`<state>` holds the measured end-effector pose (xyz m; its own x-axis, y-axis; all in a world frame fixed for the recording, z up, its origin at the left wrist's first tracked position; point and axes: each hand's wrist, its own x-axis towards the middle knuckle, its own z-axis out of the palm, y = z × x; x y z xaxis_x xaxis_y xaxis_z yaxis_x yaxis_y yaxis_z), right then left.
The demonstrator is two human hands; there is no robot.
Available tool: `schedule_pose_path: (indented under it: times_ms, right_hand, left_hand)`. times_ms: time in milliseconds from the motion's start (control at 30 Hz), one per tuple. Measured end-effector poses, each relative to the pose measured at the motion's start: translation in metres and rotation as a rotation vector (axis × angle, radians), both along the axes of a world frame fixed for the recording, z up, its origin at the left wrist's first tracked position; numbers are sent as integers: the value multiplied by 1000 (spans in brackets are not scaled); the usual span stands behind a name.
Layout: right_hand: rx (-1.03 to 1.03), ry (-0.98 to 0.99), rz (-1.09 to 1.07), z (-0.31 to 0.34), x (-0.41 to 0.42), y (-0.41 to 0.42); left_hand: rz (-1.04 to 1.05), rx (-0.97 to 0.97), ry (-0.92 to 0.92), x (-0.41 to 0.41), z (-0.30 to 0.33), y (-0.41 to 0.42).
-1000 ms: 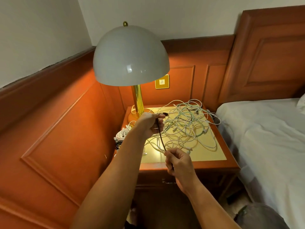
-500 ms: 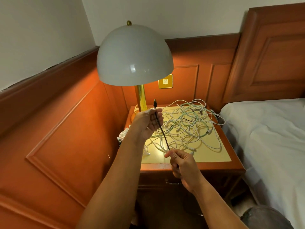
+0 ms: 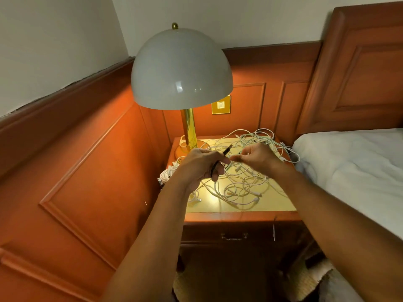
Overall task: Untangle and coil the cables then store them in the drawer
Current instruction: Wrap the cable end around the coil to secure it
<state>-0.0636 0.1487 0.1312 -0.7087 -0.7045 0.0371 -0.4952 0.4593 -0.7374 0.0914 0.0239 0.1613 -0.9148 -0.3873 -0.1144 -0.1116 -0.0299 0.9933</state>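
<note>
My left hand curls around the black cable while my right hand pinches something I cannot make out, both above the white cable tangle on the nightstand, its drawer closed, lamp behind, bed right of it.

So I've got a short black cable held up above the nightstand, plug end tilted up-right. White cables sprawl tangled across the top's middle and back-right corner, one coiled bundle at the left edge. Drawer below looks closed.
</note>
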Motion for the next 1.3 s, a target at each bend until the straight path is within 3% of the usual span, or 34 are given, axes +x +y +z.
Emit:
schedule_pose_path:
  times_ms: [167, 400, 533, 767, 1000, 1200, 1300]
  right_hand:
    - [58, 280, 110, 53, -14, -18]
    - [42, 454, 141, 80, 4, -18]
    - [24, 495, 119, 64, 25, -5]
    - [-268, 68, -45, -4, 74, 10]
    - [-465, -225, -147, -67, 106, 17]
    - [-543, -629, 19, -84, 117, 19]
    - [-482, -672, 48, -89, 110, 20]
  left_hand:
    - [7, -176, -94, -7, 4, 3]
    - [126, -99, -120, -21, -8, 2]
    - [257, 66, -31, -27, -18, 4]
    - [357, 563, 124, -28, -11, 9]
    - [335, 669, 140, -12, -18, 17]
    - [350, 704, 217, -4, -25, 25]
    - [326, 677, 250, 1, -28, 23]
